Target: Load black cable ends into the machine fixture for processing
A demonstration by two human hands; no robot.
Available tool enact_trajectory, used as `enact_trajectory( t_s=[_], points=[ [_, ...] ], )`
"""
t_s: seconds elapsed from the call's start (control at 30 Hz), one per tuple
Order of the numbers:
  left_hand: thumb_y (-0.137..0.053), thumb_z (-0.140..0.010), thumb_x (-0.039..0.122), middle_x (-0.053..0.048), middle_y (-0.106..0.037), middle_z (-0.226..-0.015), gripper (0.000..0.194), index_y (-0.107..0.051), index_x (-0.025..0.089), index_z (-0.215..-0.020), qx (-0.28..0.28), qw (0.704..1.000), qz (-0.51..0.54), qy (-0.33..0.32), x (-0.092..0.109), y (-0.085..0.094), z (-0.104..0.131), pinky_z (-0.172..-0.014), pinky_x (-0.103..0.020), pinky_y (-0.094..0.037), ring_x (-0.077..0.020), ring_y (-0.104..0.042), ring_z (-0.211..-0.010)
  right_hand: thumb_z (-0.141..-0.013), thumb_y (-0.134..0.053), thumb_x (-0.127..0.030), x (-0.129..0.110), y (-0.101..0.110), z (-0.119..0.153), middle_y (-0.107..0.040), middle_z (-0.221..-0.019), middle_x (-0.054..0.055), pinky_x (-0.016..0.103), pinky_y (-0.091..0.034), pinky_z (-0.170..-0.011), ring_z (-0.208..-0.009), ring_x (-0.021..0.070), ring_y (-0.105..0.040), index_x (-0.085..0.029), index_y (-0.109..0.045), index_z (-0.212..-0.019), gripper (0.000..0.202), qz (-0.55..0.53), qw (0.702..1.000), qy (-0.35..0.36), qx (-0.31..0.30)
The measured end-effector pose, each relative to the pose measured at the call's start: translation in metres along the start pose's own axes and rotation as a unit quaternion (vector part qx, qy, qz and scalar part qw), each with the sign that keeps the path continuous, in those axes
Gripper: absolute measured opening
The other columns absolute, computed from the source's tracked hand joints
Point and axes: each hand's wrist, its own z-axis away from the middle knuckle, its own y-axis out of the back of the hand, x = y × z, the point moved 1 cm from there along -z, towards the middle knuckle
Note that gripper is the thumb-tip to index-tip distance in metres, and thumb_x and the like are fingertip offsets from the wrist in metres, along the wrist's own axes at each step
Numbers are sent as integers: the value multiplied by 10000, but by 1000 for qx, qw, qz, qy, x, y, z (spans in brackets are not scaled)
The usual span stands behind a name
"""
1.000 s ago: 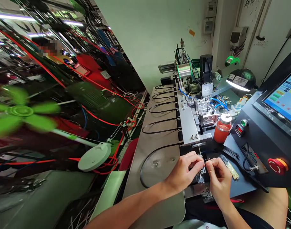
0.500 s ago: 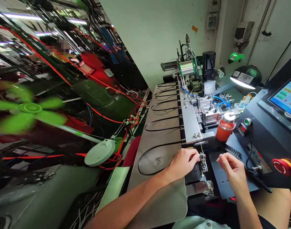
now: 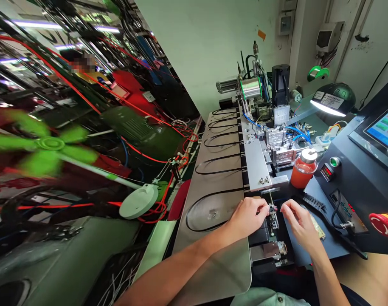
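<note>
My left hand is closed in a pinch at the left side of a small metal clamp fixture. A black cable lies in a loop on the metal tray, and its lower run goes in under this hand; the fingertips hide its end. Fine reddish wire strands show at the top of the fixture. Just right of them is my right hand, thumb and forefinger pressed together. Whatever may be between those fingers is too small to make out.
More black cable loops lie along the metal tray. Right of the fixture are a red jar, a black brush and a pale yellowish piece. A control box with a red stop button borders the right; a green fan spins at left.
My right hand has moved left, closer to the fixture, uncovering the pale yellowish piece. My left hand keeps its pinch at the fixture. The whole view has shifted slightly.
</note>
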Motion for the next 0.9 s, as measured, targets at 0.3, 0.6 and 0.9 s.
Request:
enact_trajectory(
  t_s=[0.3, 0.6, 0.9],
  points=[
    [-461, -879, 185, 6, -662, -678, 267, -655, 170, -696, 5, 1000, -22, -12, -1, -3, 0, -614, -222, -378, -124, -581, -635, -949, -387, -414, 7, -26, -11, -324, -612, -54, 244, -269, -519, -564, 112, -319, -219, -350, -672, 341, -38, 999, 15, 9],
    [-443, -944, 205, 18, -653, -871, 216, -641, 234, -1025, 154, 940, -196, -232, -16, -13, 15, -611, -200, -441, -99, -618, -704, -951, -411, -431, 18, -33, -11, -299, -639, -55, 243, -265, -530, -579, 107, -289, -213, -348, -680, 354, -130, 991, 6, 32],
    [-423, -921, 109, -4, -646, -798, 219, -613, 135, -1026, 133, 868, -352, -325, -6, -8, 18, -541, -268, -429, -134, -556, -640, -936, -441, -433, 20, -34, -11, -296, -640, -55, 234, -272, -521, -582, 104, -282, -213, -340, -675, 356, -141, 989, -6, 35]
  ],
)
